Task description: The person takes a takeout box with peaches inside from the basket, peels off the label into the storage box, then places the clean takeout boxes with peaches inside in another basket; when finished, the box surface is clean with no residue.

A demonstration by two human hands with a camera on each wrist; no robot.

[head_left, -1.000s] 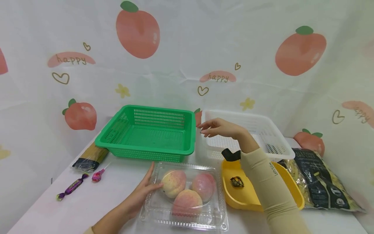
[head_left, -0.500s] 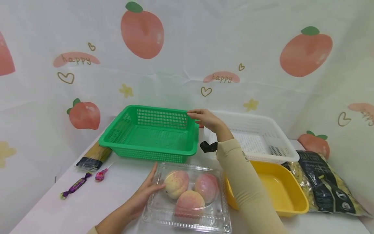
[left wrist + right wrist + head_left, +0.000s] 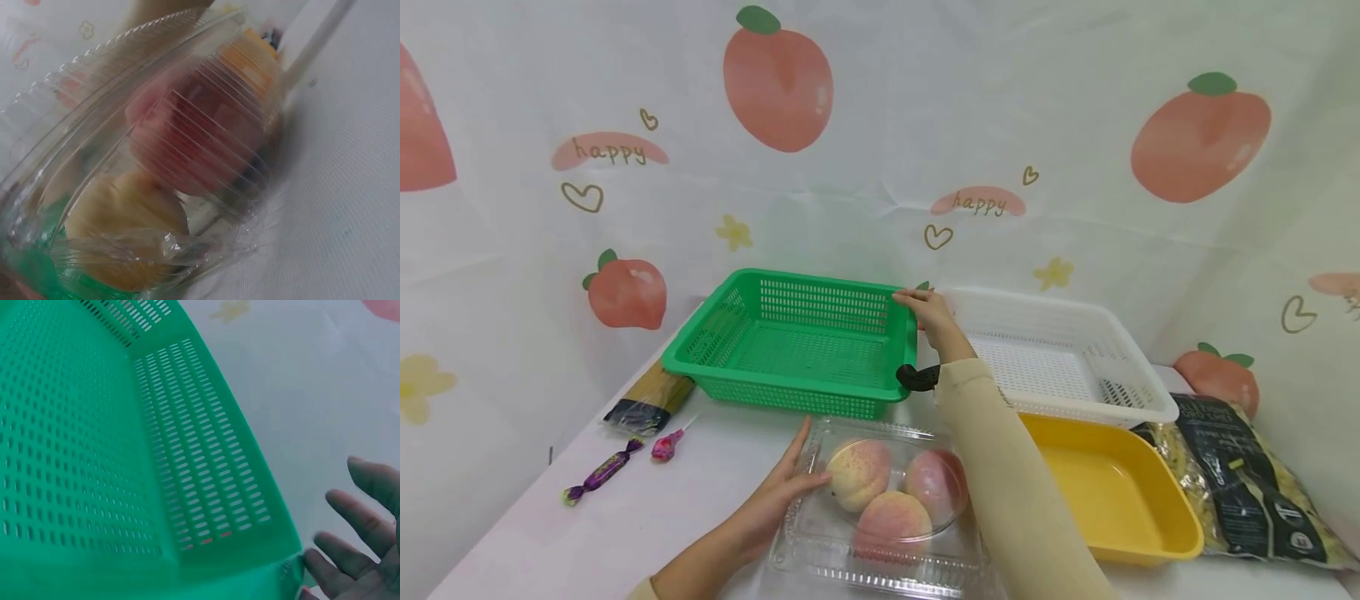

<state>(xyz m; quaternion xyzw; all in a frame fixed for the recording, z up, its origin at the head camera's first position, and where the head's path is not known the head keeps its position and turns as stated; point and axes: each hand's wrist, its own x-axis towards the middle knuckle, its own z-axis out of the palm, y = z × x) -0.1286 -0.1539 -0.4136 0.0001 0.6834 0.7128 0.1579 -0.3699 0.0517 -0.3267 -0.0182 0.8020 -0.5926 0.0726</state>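
My left hand [image 3: 775, 498] holds the left edge of a clear plastic clamshell box [image 3: 842, 557], its thumb on the lid and the fingers along the side. Inside the box lie three peaches [image 3: 892, 525], and the left wrist view shows them through the ridged wall. My right hand [image 3: 934, 318] reaches to the back right corner of a green plastic basket [image 3: 820, 392] and touches its rim. In the right wrist view those fingers [image 3: 359, 519] are spread and fairly straight beside the basket's corner. My right sleeve covers the box's right edge.
A white basket [image 3: 1116, 350] stands behind a yellow tray [image 3: 1180, 533] on the right, beside a pasta bag [image 3: 1247, 475]. On the left lie a packet of dry noodles [image 3: 651, 400], a lollipop [image 3: 666, 446] and a purple-wrapped candy [image 3: 602, 472]. A printed cloth hangs behind.
My right hand has moved left and back, from above the white basket to the green basket's corner. My left hand stays at the box. The view has turned slightly left.
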